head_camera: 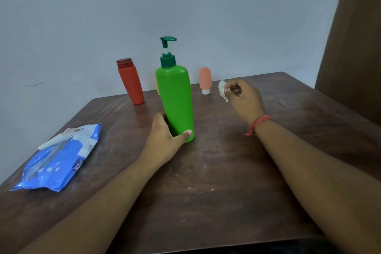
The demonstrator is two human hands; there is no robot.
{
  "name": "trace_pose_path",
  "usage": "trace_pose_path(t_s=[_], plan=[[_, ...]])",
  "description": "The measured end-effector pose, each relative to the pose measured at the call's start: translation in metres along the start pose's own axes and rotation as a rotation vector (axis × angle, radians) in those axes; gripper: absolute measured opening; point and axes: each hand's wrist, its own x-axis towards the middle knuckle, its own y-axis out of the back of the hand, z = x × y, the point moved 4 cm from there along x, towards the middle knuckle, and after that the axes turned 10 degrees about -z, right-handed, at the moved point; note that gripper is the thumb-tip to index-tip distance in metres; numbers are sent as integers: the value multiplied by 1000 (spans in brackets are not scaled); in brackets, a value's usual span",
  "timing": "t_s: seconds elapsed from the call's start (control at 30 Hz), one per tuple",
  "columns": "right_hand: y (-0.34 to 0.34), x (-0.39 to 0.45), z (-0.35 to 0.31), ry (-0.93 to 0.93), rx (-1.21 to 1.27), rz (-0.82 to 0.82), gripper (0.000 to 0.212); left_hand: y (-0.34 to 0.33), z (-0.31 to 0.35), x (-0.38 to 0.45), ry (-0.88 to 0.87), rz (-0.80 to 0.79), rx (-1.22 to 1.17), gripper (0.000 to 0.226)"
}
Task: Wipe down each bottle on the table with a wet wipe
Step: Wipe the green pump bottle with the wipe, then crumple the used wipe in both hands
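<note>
From the head view I see my left hand (165, 140) at frame centre, its grip curled round the base of the upright green pump bottle (177, 101) on the table (226, 171). My right hand (243, 97), right of centre, pinches a crumpled wet wipe (223, 89). A red bottle (131, 81) and a peach tube (205, 80) stand behind; a blue wipes pack (59, 159) lies lower left.

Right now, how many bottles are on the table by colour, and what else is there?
Green pump bottle: 1, gripped at the base by the left hand
Red bottle: 1
Peach tube bottle: 1
Wet wipe: 1, pinched in the right hand
Blue wipes pack: 1
Total: 5 things, 3 of them clearly bottles; a yellow sliver behind the green one cannot be identified.
</note>
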Motion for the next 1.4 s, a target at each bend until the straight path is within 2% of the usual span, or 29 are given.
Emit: trace_pose_path(t_s=[0.17, 0.3, 0.37, 0.6, 1.0, 1.23, 1.4], plan=[[62, 9, 33, -97, -80, 172, 12, -50, 35, 41, -31, 73, 59, 59], [101, 12, 62, -179, -58, 350, 7, -102, 65, 92, -62, 109, 60, 66], [111, 18, 73, -193, -78, 384, 7, -124, 79, 117, -60, 122, 75, 72], [124, 50, 104, -163, -166, 334, 7, -169, 96, 185, -14, 185, 125, 75], [140, 75, 130, -204, -100, 400, 8, -178, 90, 249, 119, 260, 126, 79], [136, 74, 127, -198, -134, 357, 10, -174, 92, 255, 165, 216, 150, 80], [130, 73, 121, -202, -172, 293, 8, -171, 89, 244, 198, 141, 76, 86]])
